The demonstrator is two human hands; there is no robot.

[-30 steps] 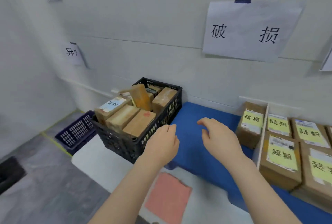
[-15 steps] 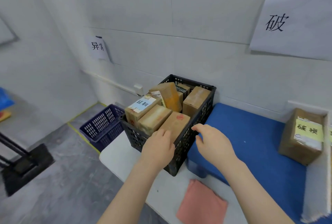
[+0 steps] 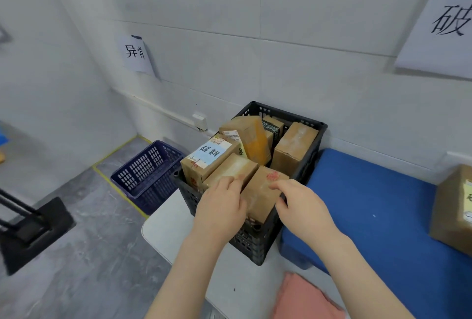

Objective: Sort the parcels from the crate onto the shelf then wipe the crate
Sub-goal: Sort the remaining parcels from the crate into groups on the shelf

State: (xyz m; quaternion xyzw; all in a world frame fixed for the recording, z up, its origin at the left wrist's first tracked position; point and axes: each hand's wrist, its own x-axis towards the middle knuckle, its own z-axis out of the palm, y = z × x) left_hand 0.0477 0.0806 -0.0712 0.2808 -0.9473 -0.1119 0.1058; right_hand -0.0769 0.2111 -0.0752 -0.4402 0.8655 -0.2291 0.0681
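Observation:
A black plastic crate [image 3: 255,244] stands on the white table [image 3: 166,231] against the wall and holds several brown cardboard parcels. The nearest one, a parcel with a red stamp [image 3: 263,191], sits in the crate's near right corner. My left hand [image 3: 219,206] grips its left side, fingers reaching into the gap beside the neighbouring parcel. My right hand [image 3: 298,203] grips its right side, thumb down by the crate wall. A parcel with a blue label [image 3: 209,155] lies at the crate's left. A pink cloth [image 3: 304,298] lies on the table near me.
The blue shelf surface [image 3: 370,203] lies right of the crate, with one labelled parcel [image 3: 452,208] at its far right. A dark blue basket [image 3: 148,168] sits on the floor left of the table. A black stand base [image 3: 30,229] is on the floor further left.
My view has swung left and closer to the crate. Both hands moved forward from in front of the crate onto the red-stamped parcel and took hold of its sides.

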